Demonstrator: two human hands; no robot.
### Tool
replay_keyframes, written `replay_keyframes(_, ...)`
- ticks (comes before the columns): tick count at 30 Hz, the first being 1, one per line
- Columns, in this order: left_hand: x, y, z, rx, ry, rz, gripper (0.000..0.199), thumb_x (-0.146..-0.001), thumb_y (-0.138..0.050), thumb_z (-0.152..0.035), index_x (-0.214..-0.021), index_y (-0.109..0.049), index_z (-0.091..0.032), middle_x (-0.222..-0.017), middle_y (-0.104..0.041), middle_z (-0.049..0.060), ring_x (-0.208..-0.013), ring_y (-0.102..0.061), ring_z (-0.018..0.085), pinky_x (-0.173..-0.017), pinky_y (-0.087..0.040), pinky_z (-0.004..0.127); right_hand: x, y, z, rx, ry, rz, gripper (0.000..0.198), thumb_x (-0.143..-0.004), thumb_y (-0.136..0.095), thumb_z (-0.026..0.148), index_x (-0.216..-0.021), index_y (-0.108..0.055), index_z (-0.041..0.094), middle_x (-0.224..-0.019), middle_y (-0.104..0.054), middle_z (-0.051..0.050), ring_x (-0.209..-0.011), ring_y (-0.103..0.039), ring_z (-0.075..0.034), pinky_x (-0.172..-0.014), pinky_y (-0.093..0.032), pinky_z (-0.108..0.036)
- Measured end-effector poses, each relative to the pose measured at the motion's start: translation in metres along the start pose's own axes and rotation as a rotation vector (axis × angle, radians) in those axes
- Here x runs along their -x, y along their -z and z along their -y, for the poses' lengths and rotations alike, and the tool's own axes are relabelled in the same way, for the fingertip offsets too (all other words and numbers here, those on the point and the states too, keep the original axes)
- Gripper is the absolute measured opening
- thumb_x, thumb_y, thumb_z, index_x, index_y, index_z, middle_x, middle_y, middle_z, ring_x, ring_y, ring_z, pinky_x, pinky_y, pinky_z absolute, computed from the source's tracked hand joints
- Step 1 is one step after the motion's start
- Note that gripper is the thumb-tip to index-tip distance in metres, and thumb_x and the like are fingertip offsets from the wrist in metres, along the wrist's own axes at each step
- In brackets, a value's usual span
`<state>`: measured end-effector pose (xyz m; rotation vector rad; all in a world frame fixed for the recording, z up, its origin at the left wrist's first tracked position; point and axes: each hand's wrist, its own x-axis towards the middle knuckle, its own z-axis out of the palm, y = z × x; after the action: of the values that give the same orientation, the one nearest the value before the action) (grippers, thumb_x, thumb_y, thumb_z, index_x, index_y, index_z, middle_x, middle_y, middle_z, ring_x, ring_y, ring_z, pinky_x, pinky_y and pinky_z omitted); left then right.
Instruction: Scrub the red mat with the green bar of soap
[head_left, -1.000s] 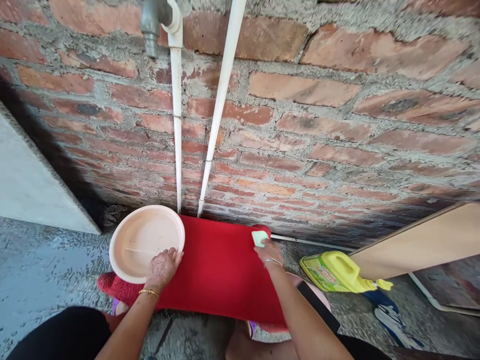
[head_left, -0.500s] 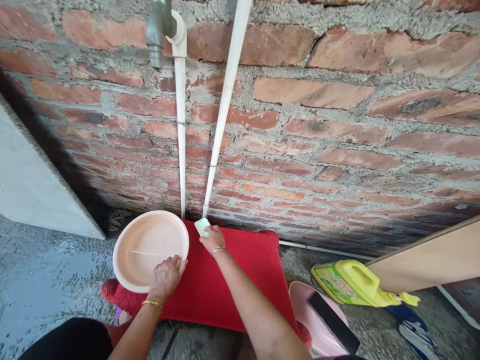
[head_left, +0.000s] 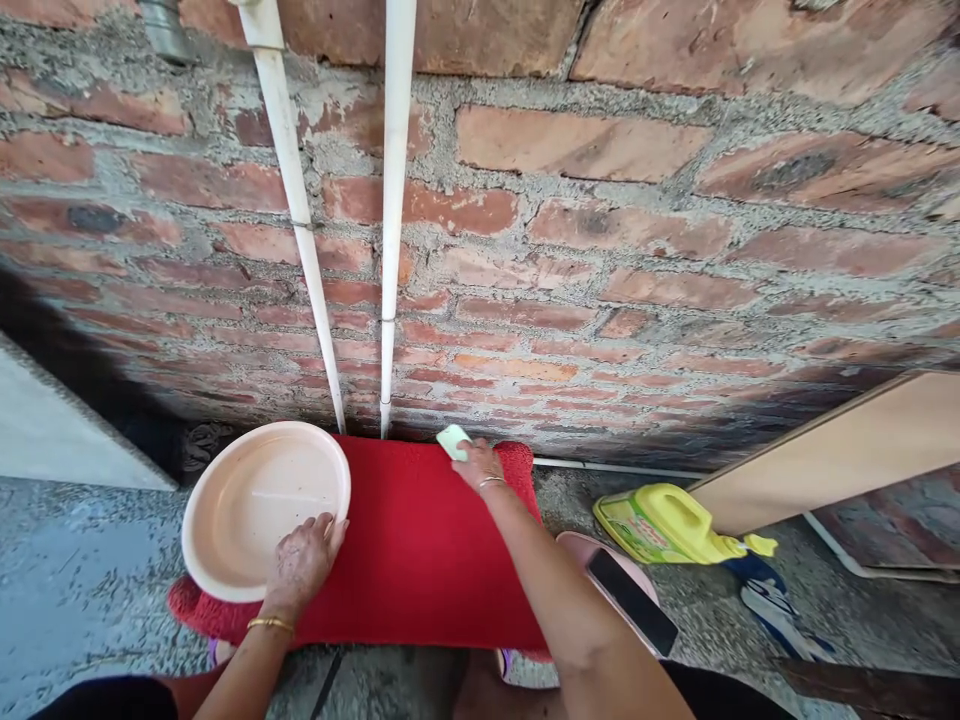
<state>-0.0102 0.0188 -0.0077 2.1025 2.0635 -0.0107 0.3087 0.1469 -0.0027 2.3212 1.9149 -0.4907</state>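
My left hand (head_left: 300,565) is closed over the near right rim of a pale pink plastic basin (head_left: 193,520). The basin is slightly tilted and rests on the left end of a red mat (head_left: 420,540) with a shaggy texture at its corners. At the mat's far right part, close to the wall, my right hand (head_left: 480,465) grips a pale green bar of soap (head_left: 451,441). The soap sticks out to the left of the fingers. What lies under the mat is hidden.
Ahead rises a brick wall (head_left: 585,140) with white pipes (head_left: 394,200) and a tap (head_left: 166,30). To the right are a dark phone (head_left: 634,600) on a pink stool or lid (head_left: 581,548), a yellow detergent jug (head_left: 660,522), blue-and-white gloves (head_left: 780,610) and a leaning board (head_left: 832,450).
My right hand has moved right along the mat with the soap. My left hand stays on the basin rim. The whole view has shifted to the right and nearer the wall.
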Motion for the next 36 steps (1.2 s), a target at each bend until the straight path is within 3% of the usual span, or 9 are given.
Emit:
replay_keyframes(4, 0.001, 0.002, -0.002, 0.023, 0.018, 0.015, 0.036, -0.097, -0.039, -0.042, -0.109, -0.066, -0.022, -0.096, -0.074, 0.008, -0.085, -0.070, 0.019, -0.071, -0.050, 0.025, 0.017, 0.020, -0.075, -0.033, -0.344, -0.051, 0.037, -0.081, -0.059, 0.036, -0.115, -0.065, 0.024, -0.107, -0.058, -0.010, -0.095, -0.061, -0.021, -0.085, -0.043, -0.033)
replay_keyframes(7, 0.001, 0.007, -0.005, 0.033, 0.048, 0.048, 0.036, -0.097, -0.038, -0.043, -0.108, -0.066, -0.022, -0.097, -0.073, 0.008, -0.085, -0.070, 0.020, -0.070, -0.050, 0.027, 0.028, 0.022, -0.081, -0.070, -0.411, -0.077, 0.036, -0.082, -0.058, 0.037, -0.114, -0.064, 0.020, -0.105, -0.058, -0.012, -0.090, -0.062, -0.022, -0.082, -0.044, -0.035)
replay_keyframes(10, 0.002, 0.012, -0.007, 0.043, 0.064, 0.057, 0.036, -0.098, -0.038, -0.042, -0.108, -0.065, -0.022, -0.097, -0.074, 0.008, -0.087, -0.070, 0.020, -0.072, -0.049, 0.027, 0.034, 0.008, -0.036, -0.173, -0.320, -0.102, 0.037, -0.079, -0.062, 0.037, -0.113, -0.064, 0.022, -0.109, -0.057, -0.010, -0.093, -0.061, -0.021, -0.084, -0.044, -0.032)
replay_keyframes(17, 0.002, 0.020, -0.008, 0.022, 0.047, 0.058, 0.035, -0.098, -0.039, -0.042, -0.105, -0.066, -0.021, -0.096, -0.073, 0.009, -0.086, -0.070, 0.020, -0.071, -0.049, 0.027, 0.049, -0.049, 0.138, -0.336, 0.066, 0.008, 0.034, -0.071, -0.072, 0.034, -0.104, -0.066, 0.029, -0.111, -0.055, -0.003, -0.091, -0.058, -0.017, -0.078, -0.044, -0.027)
replay_keyframes(19, 0.002, 0.021, -0.008, 0.024, 0.051, 0.069, 0.035, -0.098, -0.040, -0.042, -0.106, -0.066, -0.020, -0.096, -0.073, 0.009, -0.087, -0.070, 0.021, -0.071, -0.049, 0.027, 0.054, -0.060, 0.164, -0.314, 0.155, 0.060, 0.032, -0.073, -0.070, 0.034, -0.104, -0.066, 0.027, -0.112, -0.054, -0.004, -0.094, -0.057, -0.018, -0.081, -0.043, -0.028)
replay_keyframes(21, 0.001, 0.020, -0.008, 0.026, 0.060, 0.083, 0.036, -0.098, -0.039, -0.042, -0.107, -0.066, -0.020, -0.096, -0.073, 0.010, -0.088, -0.070, 0.022, -0.072, -0.049, 0.029, 0.056, -0.066, 0.171, -0.276, 0.237, 0.087, 0.032, -0.075, -0.068, 0.035, -0.106, -0.065, 0.026, -0.113, -0.054, -0.006, -0.097, -0.057, -0.020, -0.084, -0.042, -0.030)
replay_keyframes(25, 0.000, 0.015, -0.006, 0.035, 0.068, 0.086, 0.038, -0.097, -0.038, -0.044, -0.110, -0.065, -0.021, -0.096, -0.073, 0.009, -0.087, -0.070, 0.022, -0.072, -0.049, 0.029, 0.051, -0.059, 0.134, -0.215, 0.170, 0.082, 0.038, -0.072, -0.071, 0.035, -0.109, -0.064, 0.027, -0.116, -0.052, -0.006, -0.101, -0.056, -0.020, -0.085, -0.042, -0.029)
replay_keyframes(33, 0.002, 0.015, -0.006, 0.061, 0.069, 0.099, 0.037, -0.097, -0.038, -0.044, -0.109, -0.065, -0.021, -0.099, -0.073, 0.010, -0.088, -0.070, 0.023, -0.074, -0.049, 0.031, 0.060, -0.013, -0.041, -0.196, -0.319, -0.034, 0.035, -0.077, -0.064, 0.035, -0.110, -0.064, 0.024, -0.109, -0.056, -0.009, -0.097, -0.062, -0.021, -0.084, -0.045, -0.031)
replay_keyframes(36, 0.003, 0.017, -0.007, 0.065, 0.071, 0.096, 0.037, -0.097, -0.038, -0.044, -0.108, -0.065, -0.021, -0.098, -0.073, 0.010, -0.087, -0.070, 0.022, -0.074, -0.050, 0.031, 0.076, -0.004, -0.086, -0.211, -0.447, -0.084, 0.032, -0.080, -0.059, 0.037, -0.108, -0.063, 0.021, -0.100, -0.059, -0.012, -0.096, -0.063, -0.026, -0.080, -0.046, -0.035)
